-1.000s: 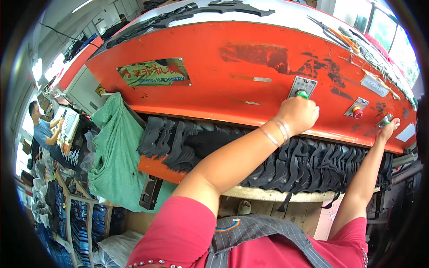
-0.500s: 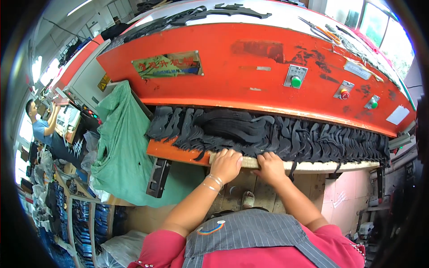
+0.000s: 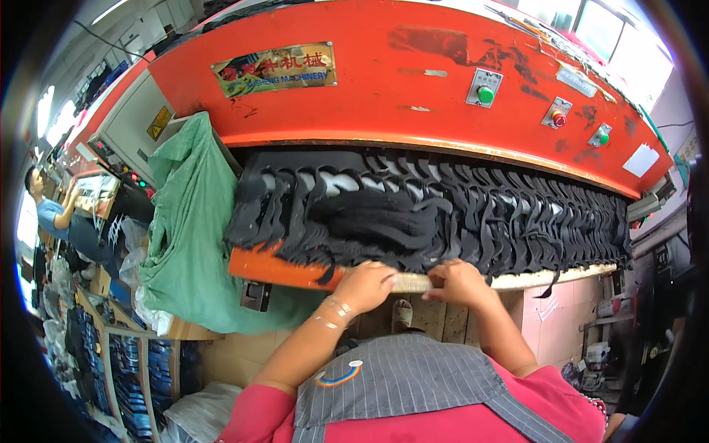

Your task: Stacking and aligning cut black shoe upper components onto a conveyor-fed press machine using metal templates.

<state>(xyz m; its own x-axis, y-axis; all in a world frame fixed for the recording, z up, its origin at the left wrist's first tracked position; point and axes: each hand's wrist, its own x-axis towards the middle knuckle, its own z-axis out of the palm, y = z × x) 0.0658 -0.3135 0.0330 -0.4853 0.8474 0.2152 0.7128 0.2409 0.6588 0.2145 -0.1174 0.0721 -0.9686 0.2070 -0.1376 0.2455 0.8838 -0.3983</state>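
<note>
Both our left hand and right hand curl fingers snugly over the front edge of the worktop before us, its firmest hold; we judge it heavy, stiff. On it, probably soft, light black strips; behind it, the red machine.

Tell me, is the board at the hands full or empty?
Nearly full: rows of black pieces cover most of the board. Bare strips show along its front edge, by the left hand and right hand.

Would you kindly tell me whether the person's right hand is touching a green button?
No, the right hand is at the pale board edge, well below both green buttons.
</note>
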